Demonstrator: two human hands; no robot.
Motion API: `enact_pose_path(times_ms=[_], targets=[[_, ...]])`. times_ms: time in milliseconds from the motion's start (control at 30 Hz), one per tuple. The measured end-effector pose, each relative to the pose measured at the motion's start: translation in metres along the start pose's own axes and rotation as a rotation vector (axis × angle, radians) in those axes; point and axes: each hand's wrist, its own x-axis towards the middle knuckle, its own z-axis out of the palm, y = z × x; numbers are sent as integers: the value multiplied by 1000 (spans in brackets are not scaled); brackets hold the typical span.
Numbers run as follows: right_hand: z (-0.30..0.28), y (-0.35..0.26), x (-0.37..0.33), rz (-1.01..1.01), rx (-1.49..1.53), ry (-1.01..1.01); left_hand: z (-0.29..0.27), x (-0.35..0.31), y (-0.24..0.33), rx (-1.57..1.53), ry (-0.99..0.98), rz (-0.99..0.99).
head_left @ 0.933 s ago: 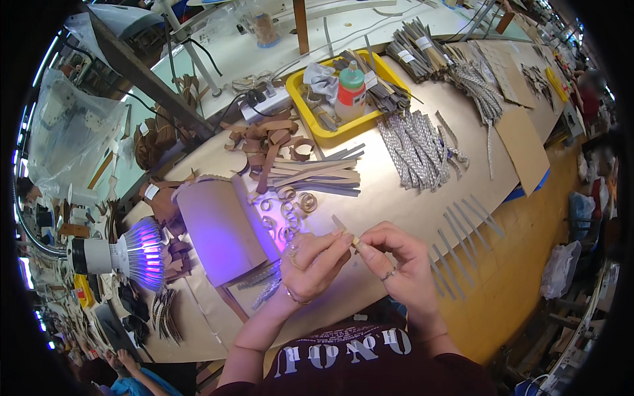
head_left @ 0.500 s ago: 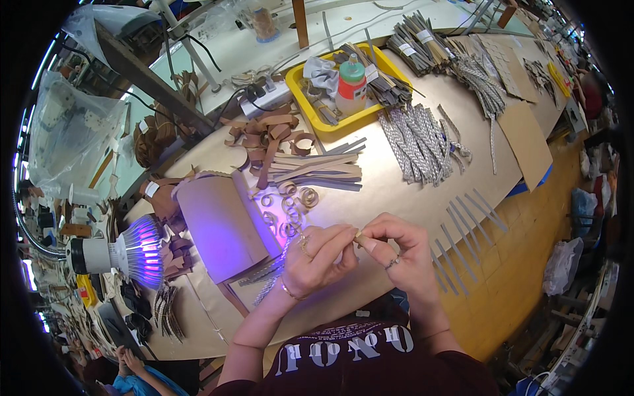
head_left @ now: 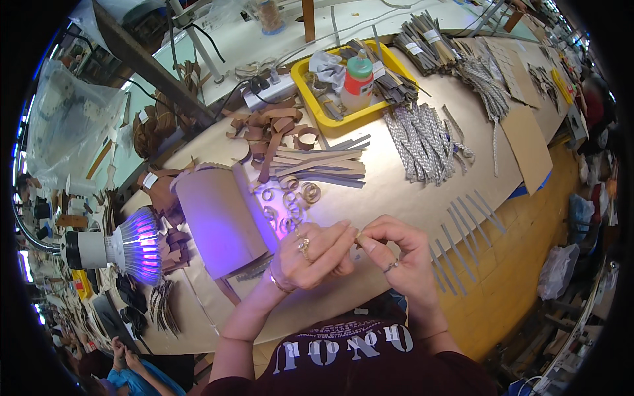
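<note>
My left hand [head_left: 312,256] and my right hand [head_left: 401,254] meet over the near edge of the table, fingertips almost touching. Between them is a small tan strip piece [head_left: 358,238], mostly covered by the fingers. My right thumb and index finger pinch it. The left fingers are closed and pressed together at its other side. Just beyond my left hand lie several small coiled strip rings [head_left: 290,206] under violet light. A brown curved board [head_left: 221,221] stands to their left, with grey strips [head_left: 254,269] partly under its near edge.
A lit lamp [head_left: 137,245] stands at left. Flat strips [head_left: 323,165], brown curled pieces [head_left: 281,129] and braided cords [head_left: 419,142] lie farther back. The yellow tray [head_left: 328,129] holds a bottle [head_left: 358,82]. Thin grey strips [head_left: 457,244] stick out past the right edge.
My left hand has shifted slightly left, and its fingers lie a little differently. A braided cord seen beside its wrist earlier is now covered. The right hand keeps its pinch.
</note>
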Motion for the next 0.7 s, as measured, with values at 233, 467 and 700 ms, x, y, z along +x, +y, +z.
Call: enact_pose_path(times_ms=[233,467,700], targets=[[5,-6,1,47,-43,22,0,-1,0,-18,4,-33],[7,-8,2,11,-159,5,-5,6,8,-180,12,-235],[6,-2,1,-101,-275,6,-14,13,15,-460,-96,-566]])
